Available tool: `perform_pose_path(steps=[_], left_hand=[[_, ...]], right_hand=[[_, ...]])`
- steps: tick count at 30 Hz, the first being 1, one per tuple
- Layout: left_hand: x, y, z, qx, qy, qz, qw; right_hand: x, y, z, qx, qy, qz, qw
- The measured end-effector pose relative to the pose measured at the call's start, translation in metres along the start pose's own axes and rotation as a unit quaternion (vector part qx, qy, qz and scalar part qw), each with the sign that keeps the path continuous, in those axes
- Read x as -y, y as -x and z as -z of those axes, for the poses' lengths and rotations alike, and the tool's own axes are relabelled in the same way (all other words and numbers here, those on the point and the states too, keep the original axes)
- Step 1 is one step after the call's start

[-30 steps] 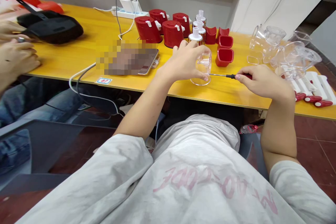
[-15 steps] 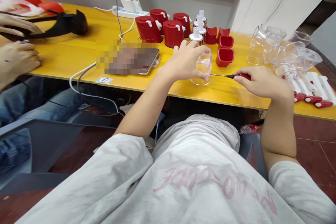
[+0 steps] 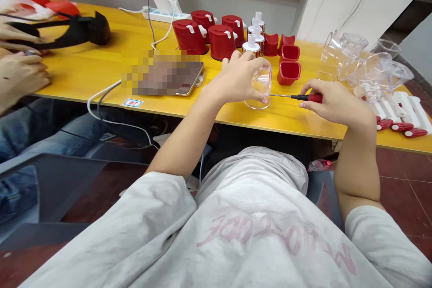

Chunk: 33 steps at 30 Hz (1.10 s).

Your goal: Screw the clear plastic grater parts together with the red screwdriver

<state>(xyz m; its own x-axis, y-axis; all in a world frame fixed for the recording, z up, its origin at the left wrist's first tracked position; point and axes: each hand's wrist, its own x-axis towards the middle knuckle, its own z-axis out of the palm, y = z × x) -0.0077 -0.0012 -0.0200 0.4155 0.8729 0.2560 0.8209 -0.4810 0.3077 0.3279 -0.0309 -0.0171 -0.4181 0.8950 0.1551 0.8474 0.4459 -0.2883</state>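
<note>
My left hand [image 3: 236, 78] is closed round a clear plastic cup-like part [image 3: 261, 102], whose wide rim rests low over the yellow table. A screwdriver [image 3: 305, 97] with a red and black handle lies level in my right hand [image 3: 332, 101]. Its thin metal shaft points left, and the tip meets the side of the clear part near my left thumb. The thumb and forefinger of my right hand are loosely spread about the handle, whose end sits towards the palm. Whatever the tip touches is too small to make out.
Behind my hands stand several red housings [image 3: 222, 42], white-topped cylinders [image 3: 251, 47] and red cups [image 3: 289, 73]. Clear plastic parts [image 3: 366, 72] and white handles with red ends [image 3: 403, 126] lie at right. At left are a tablet [image 3: 189, 78], cables and another person's hands [image 3: 20, 74].
My right hand's fingers have loosened and spread, showing more of the screwdriver's red handle. The left hand and the clear part have stayed in place.
</note>
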Motion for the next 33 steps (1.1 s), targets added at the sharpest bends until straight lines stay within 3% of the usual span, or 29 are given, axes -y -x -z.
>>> perform_pose_path(steps=[5, 14, 25, 33], left_hand=[[-0.0026, 0.0004, 0.0014, 0.003, 0.007, 0.009, 1.0], [0.0005, -0.0009, -0.0026, -0.006, -0.003, 0.013, 1.0], [0.0037, -0.0016, -0.004, -0.01, 0.014, 0.01, 1.0], [0.0029, -0.0015, -0.0037, -0.011, 0.006, 0.007, 1.0]], right_hand=[[0.0074, -0.0011, 0.0034, 0.047, 0.013, -0.015, 0.999], [-0.0023, 0.0019, 0.0011, -0.014, -0.004, 0.031, 0.999], [0.0031, -0.0013, 0.0026, 0.027, -0.001, 0.001, 1.0], [-0.0024, -0.0001, 0.0011, 0.007, -0.004, 0.03, 1.0]])
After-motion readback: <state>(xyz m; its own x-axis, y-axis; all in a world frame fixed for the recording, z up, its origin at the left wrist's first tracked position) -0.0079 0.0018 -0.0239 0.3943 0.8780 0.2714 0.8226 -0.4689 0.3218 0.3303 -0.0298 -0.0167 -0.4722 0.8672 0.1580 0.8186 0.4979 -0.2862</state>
